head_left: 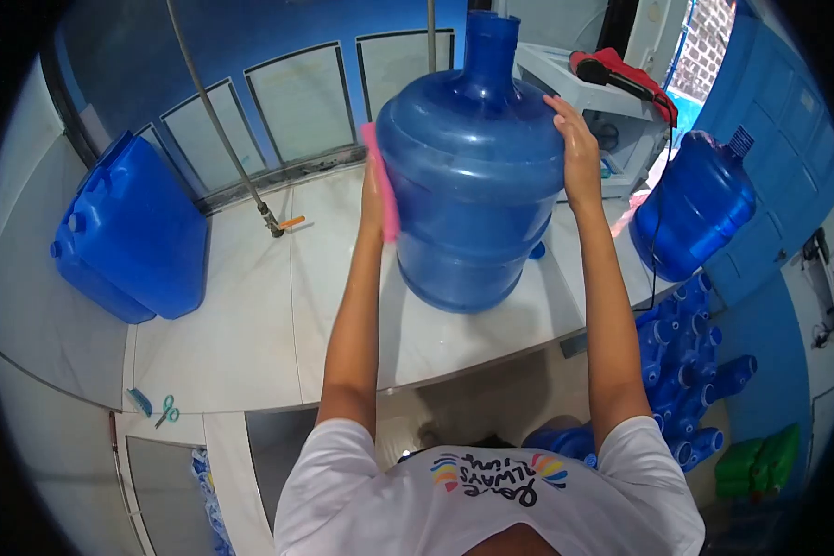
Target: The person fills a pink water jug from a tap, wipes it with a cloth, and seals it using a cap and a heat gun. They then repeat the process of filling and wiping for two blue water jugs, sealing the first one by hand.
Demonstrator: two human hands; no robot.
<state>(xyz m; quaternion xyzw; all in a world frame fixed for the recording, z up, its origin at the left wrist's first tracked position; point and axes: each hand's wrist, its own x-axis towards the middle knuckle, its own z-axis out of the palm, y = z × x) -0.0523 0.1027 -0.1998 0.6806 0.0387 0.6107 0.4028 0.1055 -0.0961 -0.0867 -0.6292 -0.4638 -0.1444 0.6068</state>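
Observation:
A large blue round water jug (pixel 477 185) stands upright at the tiled counter, its neck at the top near a thin pipe. My left hand (pixel 372 190) presses a pink cloth (pixel 385 190) flat against the jug's left side; its fingers are mostly hidden behind the cloth and forearm. On the jug's right side lies my right hand (pixel 576 148), its fingers stretched over the shoulder of the jug. The jug is between my two hands.
Blue rectangular containers (pixel 148 232) stand at the left. A valve with an orange handle (pixel 292 222), scissors (pixel 168 410) and a small brush (pixel 139 401) are on the counter (pixel 241 343). Another blue jug (pixel 693 208) leans at the right, above several small bottles (pixel 686 371) below the counter.

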